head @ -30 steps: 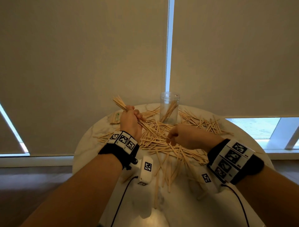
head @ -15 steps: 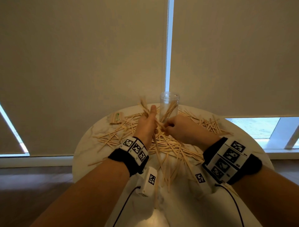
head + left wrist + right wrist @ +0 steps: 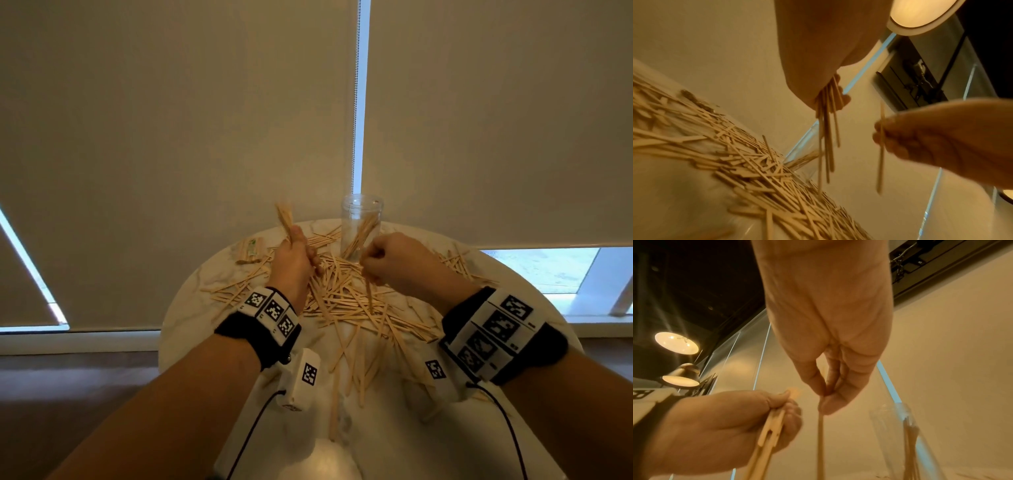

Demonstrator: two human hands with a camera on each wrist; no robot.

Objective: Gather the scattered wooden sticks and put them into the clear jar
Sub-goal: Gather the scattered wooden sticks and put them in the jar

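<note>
Fingers (image 3: 313,255) of left hand (image 3: 291,263) curled tight round a bundle (image 3: 285,219) of sticks, held roughly upright: tops fan out above the fist, lower ends hang over the pile (image 3: 346,301); left wrist view shows those ends dangling just above the heap (image 3: 756,164), touching or not can't be told. Right hand (image 3: 394,262) has thumb and fingertips (image 3: 830,404) pinched on a single stick (image 3: 368,294), rest of the fingers folded in; stick hangs near vertical with its lower end down at the pile. Hands sit apart, left hand left of the jar (image 3: 360,226), right hand just in front and right of it. Jar stands upright at the far edge of the round table (image 3: 428,445), mouth open, a few sticks leaning inside. Right knuckles partly cover the jar's lower right side in the head view. Most sticks lie crisscrossed mid-table between and in front of the hands, with strays reaching toward the near edge and a smaller scatter behind the right hand. Wrapped pack (image 3: 251,247) lies at the far left of the table, clear of the pile. Both wrists wear black bands with marker tags (image 3: 272,310), white camera boxes (image 3: 303,380) and cables below. Closed roller blinds (image 3: 171,137) behind the table, bright gap between them right above the jar. Ceiling lamps (image 3: 676,342) show in the wrist views.
</note>
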